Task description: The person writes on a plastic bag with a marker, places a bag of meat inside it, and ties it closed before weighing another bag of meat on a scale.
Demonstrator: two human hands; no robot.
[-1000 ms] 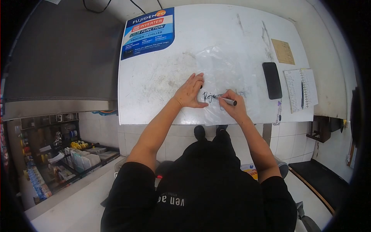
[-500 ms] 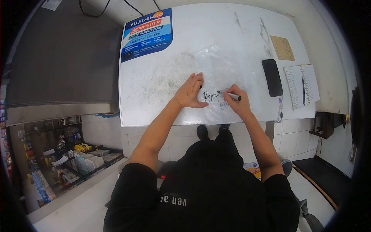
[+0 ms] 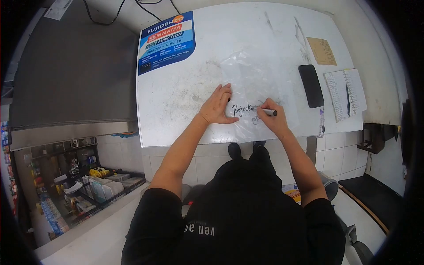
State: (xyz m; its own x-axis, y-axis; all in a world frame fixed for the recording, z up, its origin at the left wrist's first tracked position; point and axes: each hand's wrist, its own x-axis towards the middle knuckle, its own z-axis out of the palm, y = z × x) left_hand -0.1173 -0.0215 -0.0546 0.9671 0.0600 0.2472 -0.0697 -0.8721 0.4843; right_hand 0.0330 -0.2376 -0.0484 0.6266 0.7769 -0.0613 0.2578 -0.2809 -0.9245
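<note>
Rightward slides the marker [image 3: 267, 112] since 1 second ago, more letters now on the bag [image 3: 260, 79] near the lid's [image 3: 176, 101] front edge. Right hand [image 3: 274, 120] clamps the marker, tip on plastic. Left hand [image 3: 216, 107] lies flat, unclenched, pinning the bag.

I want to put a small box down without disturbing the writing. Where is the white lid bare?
The freezer lid is bare on the left, between the blue sticker, the left hand and the front edge. Another strip runs along the back, from sticker to brown card. The plastic bag, right hand and marker fill the middle; phone and notebook crowd the right.
</note>
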